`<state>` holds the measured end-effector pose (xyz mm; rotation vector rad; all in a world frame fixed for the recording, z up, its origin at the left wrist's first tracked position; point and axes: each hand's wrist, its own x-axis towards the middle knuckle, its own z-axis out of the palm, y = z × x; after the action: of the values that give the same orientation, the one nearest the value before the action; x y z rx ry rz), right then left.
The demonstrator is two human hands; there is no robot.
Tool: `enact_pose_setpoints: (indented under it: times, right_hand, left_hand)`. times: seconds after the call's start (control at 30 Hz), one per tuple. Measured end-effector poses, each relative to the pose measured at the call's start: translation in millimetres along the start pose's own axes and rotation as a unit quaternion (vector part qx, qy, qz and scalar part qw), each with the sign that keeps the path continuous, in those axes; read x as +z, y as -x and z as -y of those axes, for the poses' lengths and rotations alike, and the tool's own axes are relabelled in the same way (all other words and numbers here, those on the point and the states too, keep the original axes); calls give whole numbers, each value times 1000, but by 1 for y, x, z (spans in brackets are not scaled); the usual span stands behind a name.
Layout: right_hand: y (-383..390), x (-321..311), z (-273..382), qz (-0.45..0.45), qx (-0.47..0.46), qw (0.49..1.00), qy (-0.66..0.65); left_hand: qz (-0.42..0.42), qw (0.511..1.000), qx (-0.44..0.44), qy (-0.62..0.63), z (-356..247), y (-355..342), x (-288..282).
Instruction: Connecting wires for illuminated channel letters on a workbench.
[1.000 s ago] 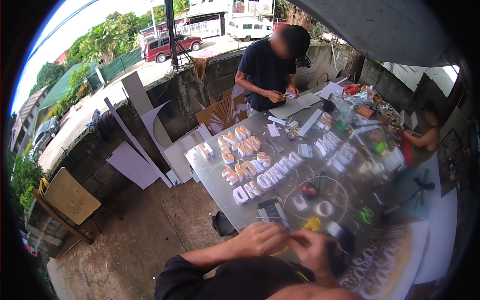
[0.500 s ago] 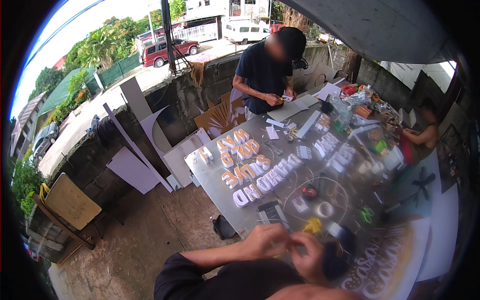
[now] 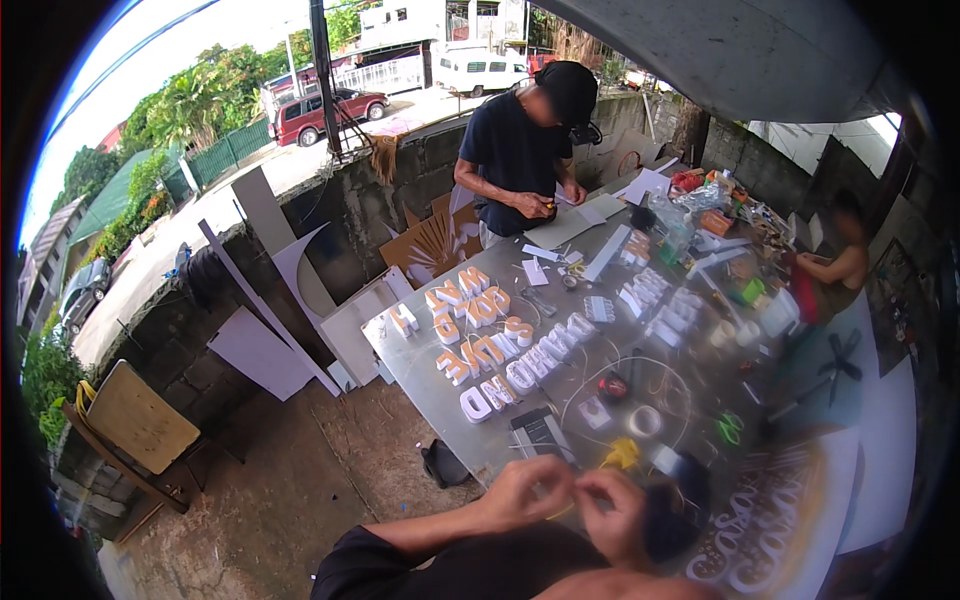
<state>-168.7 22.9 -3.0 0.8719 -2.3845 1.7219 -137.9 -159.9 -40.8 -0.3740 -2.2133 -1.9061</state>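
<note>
Near the table's front edge, my left hand [image 3: 522,494] is closed, its thumb and fingers pinched together. My right hand [image 3: 612,512] is closed the same way, its fingertips almost meeting the left's. A thin yellowish line shows between the hands, too fine to name. Just beyond them lie a dark flat rectangular box [image 3: 540,436] with a pale band and a yellow crumpled object [image 3: 622,453]. A roll of white tape [image 3: 647,421], a red and black tape measure [image 3: 613,385] and a loop of thin pale wire lie farther in on the metal table [image 3: 420,372].
Rows of white and orange-brown block letters [image 3: 487,347] stand across the table. Green-handled scissors [image 3: 730,429] and a white sign panel [image 3: 835,500] are at right. A co-worker [image 3: 520,150] works at the far side; another person [image 3: 845,265] sits right. A wooden chair [image 3: 140,418] stands left.
The whole view has shifted slightly. My hands stay together over the table edge, fingers a little changed. Across the table, the co-worker's hands have moved apart over the white sheet.
</note>
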Motion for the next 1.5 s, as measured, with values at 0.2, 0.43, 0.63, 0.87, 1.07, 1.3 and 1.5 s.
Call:
enact_pose_setpoints:
  times: [0.2, 0.43, 0.63, 0.87, 1.07, 1.3, 1.5]
  right_hand:
    - [-7, -6, 4, 72, -57, 994, 67]
    - [-3, -4, -5, 139, -110, 978, 113]
    - [-10, 2, 0, 115, -125, 974, 147]
    - [-5, -2, -13, 126, 325, 925, -151]
    - [2, -7, -32, 157, 297, 924, -184]
    - [7, -13, -31, 139, 350, 897, -232]
    - [21, -14, -52, 149, 370, 878, -265]
  left_hand:
    - [45, 998, -22, 26, 5, 2, -5]
    - [84, 984, -98, 122, 16, 11, -5]
    - [3, 996, 82, -40, 22, 6, -8]
    - [-60, 906, 288, -303, 33, 0, -14]
    - [4, 885, 347, -312, 33, -10, -19]
    - [84, 868, 378, -312, 36, -15, -18]
    - [148, 851, 398, -309, 40, -17, -15]
